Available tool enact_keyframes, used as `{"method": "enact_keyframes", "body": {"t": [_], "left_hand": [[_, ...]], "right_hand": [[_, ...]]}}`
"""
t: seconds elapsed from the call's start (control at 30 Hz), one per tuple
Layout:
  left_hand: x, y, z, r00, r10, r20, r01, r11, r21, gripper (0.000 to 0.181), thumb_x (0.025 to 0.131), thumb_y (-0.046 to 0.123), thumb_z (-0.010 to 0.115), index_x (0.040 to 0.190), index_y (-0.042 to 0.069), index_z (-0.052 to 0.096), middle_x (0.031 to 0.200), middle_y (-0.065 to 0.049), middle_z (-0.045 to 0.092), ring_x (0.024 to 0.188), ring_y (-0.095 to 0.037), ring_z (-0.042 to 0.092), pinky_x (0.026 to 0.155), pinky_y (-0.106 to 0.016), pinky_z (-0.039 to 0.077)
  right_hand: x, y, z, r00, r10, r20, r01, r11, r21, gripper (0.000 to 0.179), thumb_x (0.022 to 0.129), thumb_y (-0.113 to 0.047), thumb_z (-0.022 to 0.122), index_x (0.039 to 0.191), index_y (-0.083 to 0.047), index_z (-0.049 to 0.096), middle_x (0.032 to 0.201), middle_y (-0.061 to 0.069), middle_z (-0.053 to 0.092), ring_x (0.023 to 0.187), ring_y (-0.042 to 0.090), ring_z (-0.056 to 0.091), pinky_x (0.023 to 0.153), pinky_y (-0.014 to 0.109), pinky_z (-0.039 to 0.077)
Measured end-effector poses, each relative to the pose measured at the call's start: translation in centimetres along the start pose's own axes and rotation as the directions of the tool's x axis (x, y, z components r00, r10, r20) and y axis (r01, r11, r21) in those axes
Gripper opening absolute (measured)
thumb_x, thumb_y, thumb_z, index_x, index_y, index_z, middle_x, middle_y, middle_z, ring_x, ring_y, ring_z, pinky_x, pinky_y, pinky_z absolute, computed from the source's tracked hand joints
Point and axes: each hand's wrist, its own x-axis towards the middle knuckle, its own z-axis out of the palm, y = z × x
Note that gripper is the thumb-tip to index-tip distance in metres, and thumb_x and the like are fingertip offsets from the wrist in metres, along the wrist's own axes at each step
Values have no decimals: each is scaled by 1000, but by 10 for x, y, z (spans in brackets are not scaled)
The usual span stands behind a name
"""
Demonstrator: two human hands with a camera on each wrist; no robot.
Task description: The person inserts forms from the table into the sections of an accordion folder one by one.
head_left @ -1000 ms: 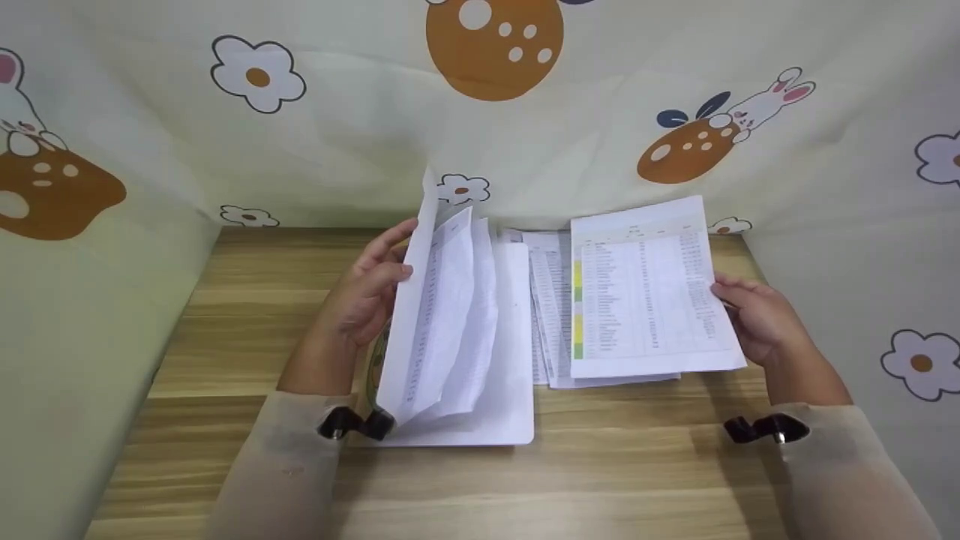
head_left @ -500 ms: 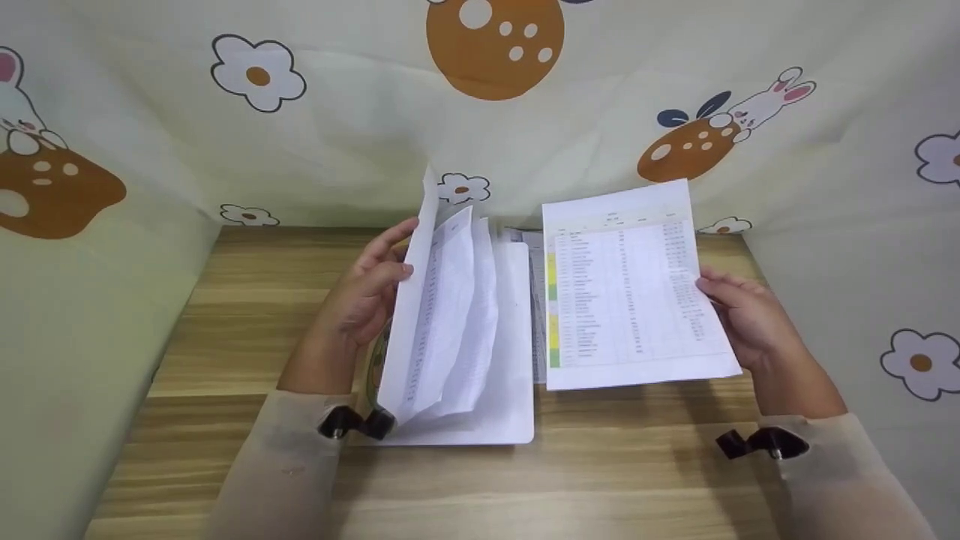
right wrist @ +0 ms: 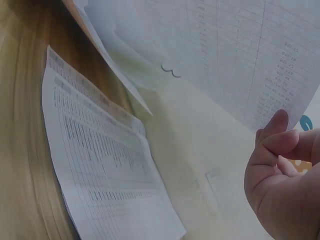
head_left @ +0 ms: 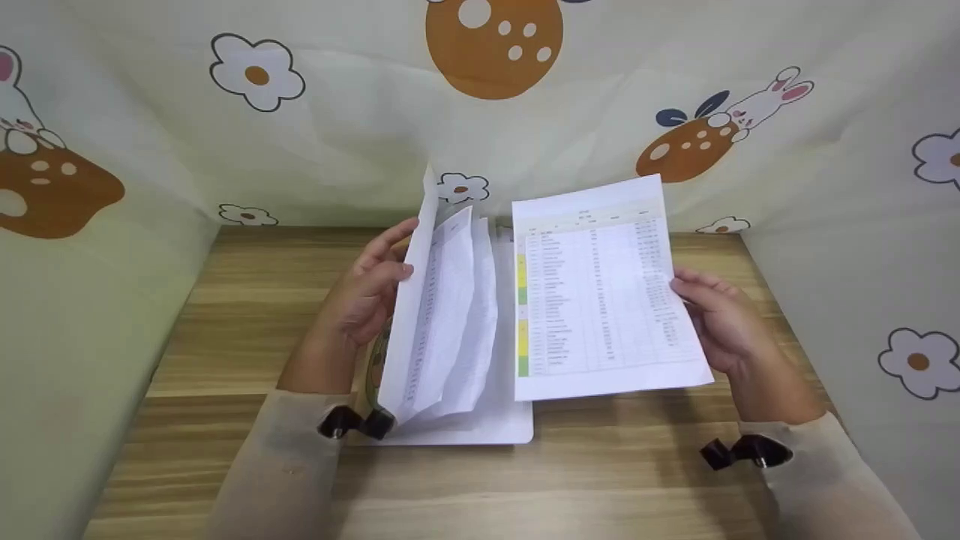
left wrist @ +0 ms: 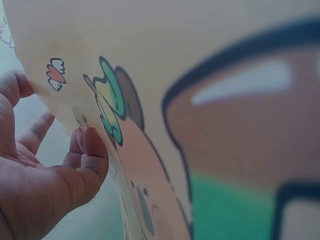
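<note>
My left hand (head_left: 371,289) grips the raised cover of a white file folder (head_left: 514,433), thumb on the near face. The left wrist view shows the cover's cartoon-printed outside (left wrist: 150,100) and a small snap tab (left wrist: 80,119) at the fingertips. Several printed sheets (head_left: 450,322) stand fanned inside the folder. My right hand (head_left: 720,319) pinches the right edge of a printed sheet (head_left: 592,300) with yellow and green marks down its left side. This sheet is held up, tilted, its left edge overlapping the folder's right side in the head view.
In the right wrist view, more printed sheets (right wrist: 110,160) lie on the wooden table (right wrist: 20,150); the raised sheet hides most of them from the head camera. A patterned cloth (head_left: 345,135) hangs behind the table and along both sides.
My right hand has lifted the marked sheet off the pile and carried it left toward the folder. The left hand and the cover stay in place.
</note>
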Motion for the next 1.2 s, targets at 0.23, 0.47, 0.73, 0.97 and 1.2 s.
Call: {"method": "enact_keyframes", "body": {"t": [0.23,0.47,0.73,0.97,1.2], "left_hand": [[0,-1,0,1000,9,5,-9,1000,-13,65,97,-3,52,158,19,51,146,-19,52,110,-29,67,83,-33,60],[0,0,1,1000,7,7,-7,1000,-23,66,96,-2,52,159,19,50,152,-21,49,112,-28,67,83,-33,60],[-1,0,1,1000,11,3,-11,1000,-21,66,96,-2,52,158,19,51,149,-20,51,110,-26,66,82,-32,59],[0,-1,-1,1000,6,2,-6,1000,-10,65,97,-2,50,158,20,50,142,-16,53,111,-27,65,84,-33,59],[1,-1,-1,1000,9,2,-9,1000,-8,65,97,-2,50,158,20,51,145,-17,53,111,-27,66,84,-32,60]], "right_hand": [[4,11,12,1000,-3,6,3,1000,-21,25,110,-10,54,117,-18,77,104,2,83,87,16,81,72,30,66],[6,22,24,1000,6,14,-6,1000,-15,29,110,-5,52,108,-19,78,101,1,82,82,14,80,67,27,64],[9,31,38,999,16,49,-15,1000,-28,27,109,-5,53,114,-18,76,105,0,81,83,14,78,68,25,61],[11,40,48,996,51,67,-48,998,-45,25,109,-6,54,119,-18,73,104,-1,80,82,13,77,67,22,57],[9,40,50,996,41,76,-37,998,-49,26,108,-4,54,118,-17,74,103,0,80,78,11,74,63,19,52]]}}
